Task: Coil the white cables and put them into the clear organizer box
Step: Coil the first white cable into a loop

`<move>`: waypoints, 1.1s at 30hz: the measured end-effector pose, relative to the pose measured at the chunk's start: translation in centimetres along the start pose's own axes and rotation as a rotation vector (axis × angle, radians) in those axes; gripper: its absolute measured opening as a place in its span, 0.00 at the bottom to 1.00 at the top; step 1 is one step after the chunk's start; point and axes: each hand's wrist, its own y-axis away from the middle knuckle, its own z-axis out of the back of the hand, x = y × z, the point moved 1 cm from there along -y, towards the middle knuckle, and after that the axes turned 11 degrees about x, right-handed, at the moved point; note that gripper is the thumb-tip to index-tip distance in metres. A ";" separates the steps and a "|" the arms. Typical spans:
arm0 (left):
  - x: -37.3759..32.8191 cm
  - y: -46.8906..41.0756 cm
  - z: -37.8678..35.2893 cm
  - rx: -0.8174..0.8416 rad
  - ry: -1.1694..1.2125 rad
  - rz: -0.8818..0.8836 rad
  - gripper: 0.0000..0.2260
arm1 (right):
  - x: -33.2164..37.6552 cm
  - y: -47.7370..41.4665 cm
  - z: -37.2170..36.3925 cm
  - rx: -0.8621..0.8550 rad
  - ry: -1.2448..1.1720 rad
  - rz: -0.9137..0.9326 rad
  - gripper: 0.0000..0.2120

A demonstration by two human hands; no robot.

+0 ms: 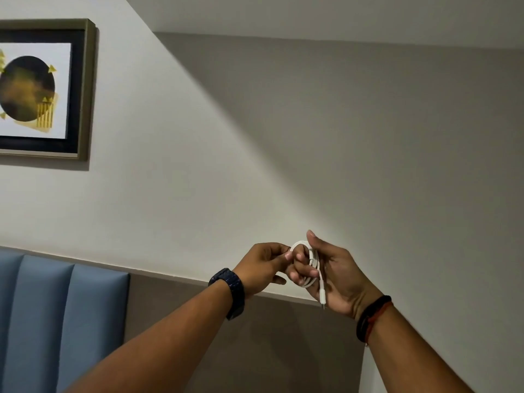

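Note:
A white cable (314,265) is wound into a small coil, held up in front of the wall. My right hand (333,275) grips the coil, with fingers through its loops. One plug end hangs down past the palm. My left hand (262,266) pinches the top loop of the same coil with thumb and forefinger. A dark watch sits on my left wrist, and black and red bands on my right. The clear organizer box is not in view.
A framed picture (45,89) hangs on the wall at upper left. A blue padded headboard panel (65,316) fills the lower left. A grey ledge (175,277) runs along the wall behind my hands.

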 end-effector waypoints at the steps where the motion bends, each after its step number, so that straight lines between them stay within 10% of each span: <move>1: 0.0 -0.1 -0.1 -0.012 0.003 0.000 0.09 | -0.2 0.0 0.0 -0.035 0.021 0.005 0.23; 17: 0.1 -2.1 -0.4 -0.234 -0.080 0.059 0.09 | -0.8 0.4 0.2 -0.511 0.316 0.184 0.16; 33: 1.9 -2.4 -1.4 -0.299 -0.173 0.092 0.07 | -2.7 0.3 0.8 -0.942 1.196 0.345 0.10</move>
